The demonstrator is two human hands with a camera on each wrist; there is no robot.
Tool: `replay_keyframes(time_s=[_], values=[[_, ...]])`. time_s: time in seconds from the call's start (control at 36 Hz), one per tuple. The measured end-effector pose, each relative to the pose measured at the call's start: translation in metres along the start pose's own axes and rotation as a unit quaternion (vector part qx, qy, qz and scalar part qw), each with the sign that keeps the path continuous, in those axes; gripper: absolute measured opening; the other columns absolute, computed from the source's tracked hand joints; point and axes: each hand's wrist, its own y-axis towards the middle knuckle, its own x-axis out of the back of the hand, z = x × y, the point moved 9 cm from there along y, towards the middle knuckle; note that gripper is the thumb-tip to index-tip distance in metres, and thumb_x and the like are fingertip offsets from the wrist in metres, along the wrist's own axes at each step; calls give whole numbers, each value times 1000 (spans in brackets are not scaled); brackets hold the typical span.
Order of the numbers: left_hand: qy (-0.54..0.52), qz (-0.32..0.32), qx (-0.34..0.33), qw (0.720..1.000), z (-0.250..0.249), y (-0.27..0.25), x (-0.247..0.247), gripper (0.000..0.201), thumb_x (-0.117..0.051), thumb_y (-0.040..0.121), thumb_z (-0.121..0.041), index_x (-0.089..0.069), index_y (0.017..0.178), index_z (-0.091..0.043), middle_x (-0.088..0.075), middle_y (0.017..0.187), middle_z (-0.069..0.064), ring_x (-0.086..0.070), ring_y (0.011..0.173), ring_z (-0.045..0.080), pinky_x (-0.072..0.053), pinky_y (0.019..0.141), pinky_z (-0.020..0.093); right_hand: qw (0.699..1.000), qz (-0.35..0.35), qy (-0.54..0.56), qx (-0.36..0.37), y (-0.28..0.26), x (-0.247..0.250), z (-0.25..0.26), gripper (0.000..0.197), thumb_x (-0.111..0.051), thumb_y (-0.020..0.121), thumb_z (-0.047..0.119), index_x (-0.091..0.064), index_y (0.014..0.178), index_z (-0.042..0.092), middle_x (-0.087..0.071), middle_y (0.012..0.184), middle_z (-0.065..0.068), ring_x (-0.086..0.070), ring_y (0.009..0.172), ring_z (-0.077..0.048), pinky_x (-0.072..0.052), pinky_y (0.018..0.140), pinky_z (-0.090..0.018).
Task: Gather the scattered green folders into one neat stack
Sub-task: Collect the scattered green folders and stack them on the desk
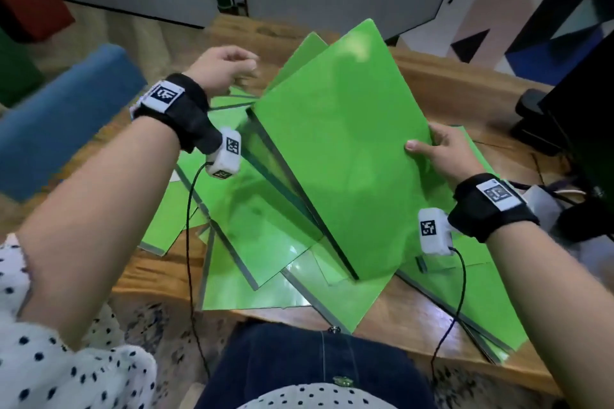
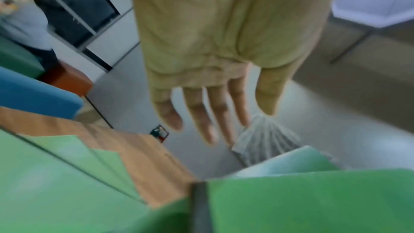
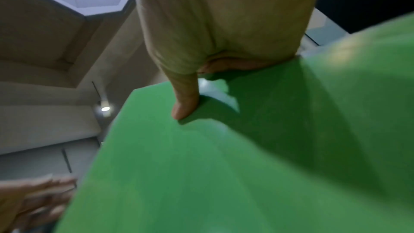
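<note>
My right hand (image 1: 442, 153): it holds a bunch of green folders (image 1: 339, 149) by the right edge, thumb on the front, the other fingers hidden behind
The bunch: it stands tilted up on the table (image 1: 432, 319), its low corner close to my tummy, its top corner pointing away from me
Long way of the bunch: it runs from me up and away, leaning a bit to the right
My left hand (image 1: 226, 68): it is up in the air past the top left of the bunch, and it holds nothing; the wrist view shows its fingers (image 2: 215, 112) loose and spread
How near: my left hand is just beside the far left edge of the bunch, but not touching it
Loose folders (image 1: 252, 236): they lie flat and messy on the table under and to the left of the bunch, some crossing each other, with their dark spines pointing different ways
More folders on the right (image 1: 488, 309): they lie flat under my right arm and poke over the near edge of the table
Which hand goes next: I think my left one, as it is free and the flat ones on the left lie right below it
What may go wrong: the bunch could slip or fan out, as only one hand grips it
</note>
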Motion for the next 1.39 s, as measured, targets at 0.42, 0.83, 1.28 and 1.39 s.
replay_keyframes(time_s=[0.42,0.83,1.28,1.39], values=[[118,-131,454,874,278,-103,-57,95,-75,74,-23,-19,147,0,-24,151,22,-27,138,37,-25,113,49,964,-225,-143,-23,4,92,-11,28,-64,88,17,-62,116,13,-66,116,-7,-61,101,-19,-48,95,-42],[-78,-146,396,903,269,-99,-64,24,-60,85,5,-57,108,12,-62,98,18,-53,65,23,-44,57,33,965,-237,-83,-76,0,82,-46,22,-64,87,12,-64,109,9,-66,107,-9,-59,92,-18,-46,87,-32],[-112,-139,199,963,155,-65,-94,51,-43,90,11,-39,138,-6,-47,119,6,-43,102,19,-35,85,27,958,-267,-20,-100,-1,105,-19,15,-65,86,14,-61,100,17,-64,83,2,-62,78,-15,-53,75,-30],[-106,-90,234,962,156,-69,-123,53,-47,91,7,-35,143,0,-42,142,18,-42,128,31,-34,105,37,962,-217,52,-155,-7,79,-59,19,-63,85,3,-62,104,6,-62,76,-1,-58,66,-16,-46,62,-25]])
